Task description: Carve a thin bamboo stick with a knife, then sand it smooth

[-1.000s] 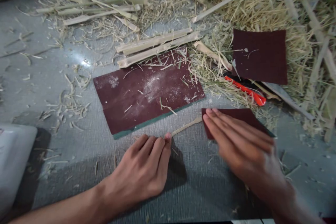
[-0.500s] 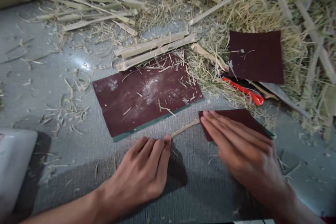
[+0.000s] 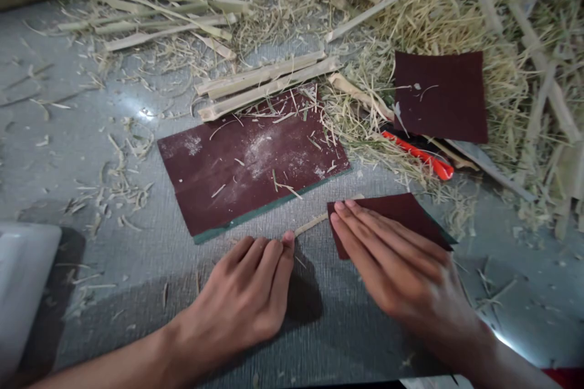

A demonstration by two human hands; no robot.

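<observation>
My left hand point(image 3: 246, 298) lies on the grey mat with its fingers together, the fingertips pinning the near end of a thin bamboo sliver point(image 3: 310, 225). My right hand point(image 3: 396, 267) rests flat, fingers stretched out, on a small dark red piece of sandpaper point(image 3: 401, 209) that covers the sliver's other end. The two hands are a short gap apart. Just beyond them lies a large dusty sheet of dark red sandpaper point(image 3: 246, 164) with a green edge.
A square piece of sandpaper point(image 3: 440, 97) sits on a straw pile point(image 3: 433, 6) at the back right, above a red-handled tool point(image 3: 420, 155). Split bamboo strips point(image 3: 264, 82) lie behind the large sheet. A white object point(image 3: 22, 279) is at the left edge.
My right hand has slid the small sandpaper to the left along the sliver, closer to my left hand. The left hand has stayed in place.
</observation>
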